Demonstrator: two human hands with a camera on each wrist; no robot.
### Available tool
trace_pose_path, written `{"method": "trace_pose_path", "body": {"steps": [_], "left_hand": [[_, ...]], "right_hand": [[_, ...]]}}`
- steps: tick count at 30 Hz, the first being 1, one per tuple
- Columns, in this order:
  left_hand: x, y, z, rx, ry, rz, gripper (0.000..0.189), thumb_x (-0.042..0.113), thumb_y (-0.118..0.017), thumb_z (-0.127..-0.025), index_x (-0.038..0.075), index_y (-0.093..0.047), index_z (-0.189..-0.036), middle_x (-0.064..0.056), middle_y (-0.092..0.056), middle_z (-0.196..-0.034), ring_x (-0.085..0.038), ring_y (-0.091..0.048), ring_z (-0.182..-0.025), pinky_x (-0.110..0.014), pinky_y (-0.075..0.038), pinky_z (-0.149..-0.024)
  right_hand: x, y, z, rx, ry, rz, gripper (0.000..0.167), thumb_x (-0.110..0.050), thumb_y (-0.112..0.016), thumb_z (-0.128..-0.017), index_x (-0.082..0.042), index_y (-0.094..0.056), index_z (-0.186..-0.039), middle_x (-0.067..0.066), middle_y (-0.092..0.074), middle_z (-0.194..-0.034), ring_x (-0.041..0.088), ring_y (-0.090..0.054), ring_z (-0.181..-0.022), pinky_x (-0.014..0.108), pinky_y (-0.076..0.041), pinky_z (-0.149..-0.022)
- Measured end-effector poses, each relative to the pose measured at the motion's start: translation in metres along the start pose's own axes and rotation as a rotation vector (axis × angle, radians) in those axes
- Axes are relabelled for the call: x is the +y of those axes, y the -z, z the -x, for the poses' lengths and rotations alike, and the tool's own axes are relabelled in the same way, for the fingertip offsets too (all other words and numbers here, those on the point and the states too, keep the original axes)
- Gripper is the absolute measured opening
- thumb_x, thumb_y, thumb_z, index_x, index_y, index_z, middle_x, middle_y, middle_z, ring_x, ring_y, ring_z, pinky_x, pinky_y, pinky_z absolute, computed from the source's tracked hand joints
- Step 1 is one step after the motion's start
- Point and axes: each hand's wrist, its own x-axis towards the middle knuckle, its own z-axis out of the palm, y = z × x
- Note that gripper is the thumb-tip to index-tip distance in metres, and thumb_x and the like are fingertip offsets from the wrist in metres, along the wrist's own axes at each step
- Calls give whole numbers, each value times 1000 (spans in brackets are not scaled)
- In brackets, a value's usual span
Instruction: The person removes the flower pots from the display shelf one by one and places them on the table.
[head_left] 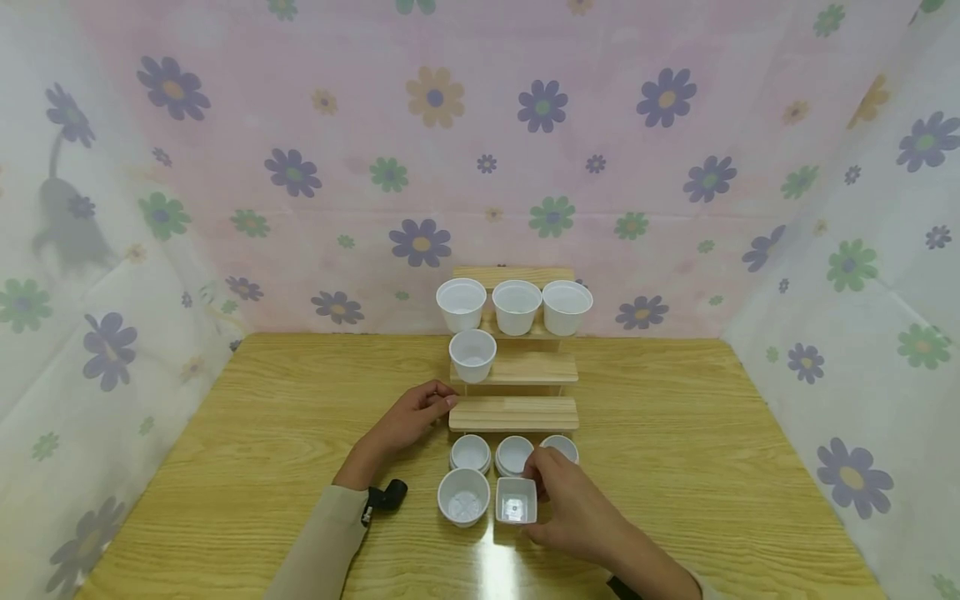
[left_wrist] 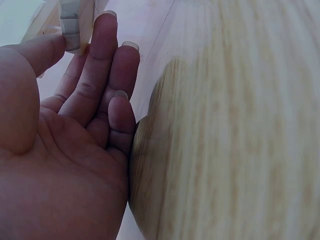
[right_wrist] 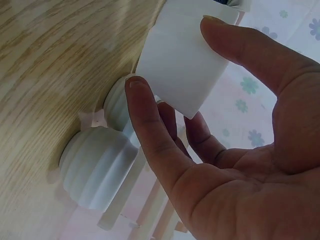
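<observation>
The right hand (head_left: pixel 577 507) pinches a square white pot (head_left: pixel 516 502) between thumb and fingers, its mouth facing up; whether its base touches the table (head_left: pixel 675 442) cannot be told. The left hand (head_left: pixel 408 417) holds the left end of the lowest board of a wooden tiered stand (head_left: pixel 513 412), thumb on one side and index finger on the other. Just left of the square pot stands a larger round pot (head_left: pixel 463 498). Behind these two, three small ribbed pots (head_left: pixel 470 454) form a row before the stand, the rightmost partly hidden by the right hand. One tapered pot (head_left: pixel 472 357) sits at the left of the board above the lowest, and three more tapered pots (head_left: pixel 516 308) line the next board up. Flowered cloth (head_left: pixel 480 192) surrounds the table.
</observation>
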Motion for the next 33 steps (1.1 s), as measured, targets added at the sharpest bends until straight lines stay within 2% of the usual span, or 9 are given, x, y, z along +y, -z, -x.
{"method": "trace_pose_path", "body": {"steps": [8, 20, 33], "left_hand": [[-2, 0, 0, 3, -3, -11, 29, 28, -57, -113, 3, -67, -124, -7, -73, -109, -27, -64, -103, -34, -49, -90], [1, 1, 1, 1, 13, -16, 27, 30, -58, -112, 8, -67, -125, -5, -73, -111, -20, -64, -102, -31, -49, -90], [1, 1, 0, 1, 9, -7, 27, 30, -57, -112, 8, -68, -124, -5, -73, -109, -21, -63, -100, -32, -49, -89]], "right_hand": [[-1, -5, 0, 14, -9, 19, 61, -2, -99, -66, -10, -55, -108, -1, -54, -102, 11, -59, -90, 25, -55, -78], [0, -9, 1, 24, -16, 66, 62, -5, -100, -65, -10, -56, -109, -1, -55, -103, 12, -58, -91, 27, -54, -79], [-1, -10, 0, 42, -22, 102, 60, -5, -98, -66, -8, -56, -109, 2, -54, -103, 11, -54, -90, 29, -52, -78]]}}
